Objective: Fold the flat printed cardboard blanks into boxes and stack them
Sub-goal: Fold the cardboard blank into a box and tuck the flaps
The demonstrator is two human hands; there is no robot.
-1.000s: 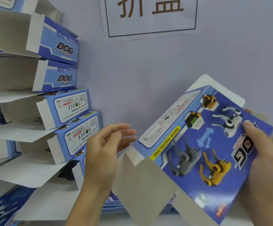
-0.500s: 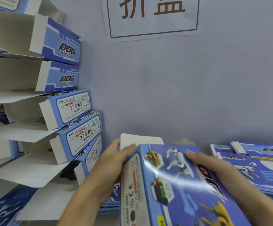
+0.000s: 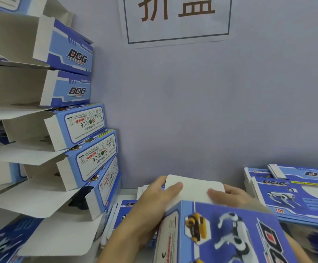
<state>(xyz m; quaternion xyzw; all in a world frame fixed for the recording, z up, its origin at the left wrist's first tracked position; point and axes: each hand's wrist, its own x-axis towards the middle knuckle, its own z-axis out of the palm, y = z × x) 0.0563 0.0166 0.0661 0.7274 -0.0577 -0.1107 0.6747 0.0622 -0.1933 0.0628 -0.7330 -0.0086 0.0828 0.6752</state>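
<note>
Both hands hold the blue printed cardboard box (image 3: 220, 232) low at the desk's near edge; the left hand (image 3: 154, 207) grips its side, thumb on the white end flap (image 3: 194, 188); the right hand (image 3: 230, 196) presses that flap with its fingers; uneven pressure could likely crease the flap or buckle the box, and the leaning stack of folded blue boxes (image 3: 74, 130) at left might topple.

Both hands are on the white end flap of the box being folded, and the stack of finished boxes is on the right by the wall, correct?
Not quite. The head view shows the stack of finished boxes on the left; flat blanks lie on the right. The left hand and right hand do hold the white end flap of the box.
</note>
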